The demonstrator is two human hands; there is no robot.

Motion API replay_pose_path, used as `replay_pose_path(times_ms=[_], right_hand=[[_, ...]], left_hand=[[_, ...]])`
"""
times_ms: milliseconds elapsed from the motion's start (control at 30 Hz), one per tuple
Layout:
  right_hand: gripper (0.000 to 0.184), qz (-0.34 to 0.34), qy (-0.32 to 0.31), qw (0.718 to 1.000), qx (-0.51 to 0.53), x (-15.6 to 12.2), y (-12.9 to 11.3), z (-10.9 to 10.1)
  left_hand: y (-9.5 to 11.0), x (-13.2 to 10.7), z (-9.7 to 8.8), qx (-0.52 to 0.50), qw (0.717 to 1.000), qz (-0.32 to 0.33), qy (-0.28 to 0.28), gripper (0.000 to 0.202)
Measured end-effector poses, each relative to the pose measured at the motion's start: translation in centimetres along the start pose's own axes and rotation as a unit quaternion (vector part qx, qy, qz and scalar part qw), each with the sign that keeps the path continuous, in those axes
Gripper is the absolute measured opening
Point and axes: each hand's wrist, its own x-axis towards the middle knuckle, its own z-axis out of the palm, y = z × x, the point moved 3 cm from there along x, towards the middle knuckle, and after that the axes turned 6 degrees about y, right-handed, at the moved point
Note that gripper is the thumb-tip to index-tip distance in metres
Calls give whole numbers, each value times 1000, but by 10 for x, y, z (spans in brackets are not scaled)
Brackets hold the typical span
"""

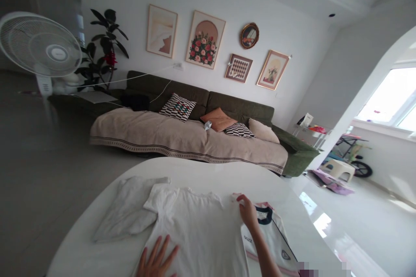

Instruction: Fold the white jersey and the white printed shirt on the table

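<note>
A white T-shirt lies spread on the white table, its neckline toward the sofa. My left hand rests flat on the lower left part of the shirt, fingers spread. At the shirt's right sleeve, my right hand is closed with fingertips pinching the cloth. A folded light grey garment lies to the left, partly against the shirt's left sleeve. On the right, a folded white jersey with a dark collar and pink edges lies partly hidden behind my right forearm.
The rounded white table stands before a green sofa with a beige cover and several cushions. A standing fan is at the far left, near a plant. A beige stool stands on the right.
</note>
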Motion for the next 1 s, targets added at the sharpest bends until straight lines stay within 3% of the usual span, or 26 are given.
replay_pose_path(times_ms=[367, 533, 633, 733, 867, 1000], right_hand=[[28, 116, -10, 986, -121, -3, 33, -17], [37, 91, 23, 987, -129, -15, 10, -33], [37, 5, -8, 995, -99, -60, -21, -12], [38, -88, -92, 989, -68, -133, -41, 32], [52, 2, -95, 987, -133, -208, -34, 68], [56, 15, -104, 983, -149, -223, -35, 64]], left_hand=[[-6, -1, 9, -6, 1000, 16, 22, 52], [-5, 0, 7, -12, 1000, 12, 12, 51], [-5, -1, 9, -18, 1000, 13, 17, 51], [-5, -4, 8, -27, 998, 24, 49, 50], [-3, -9, 8, -18, 996, 37, 81, 50], [-1, -10, 8, -6, 994, 39, 101, 50]])
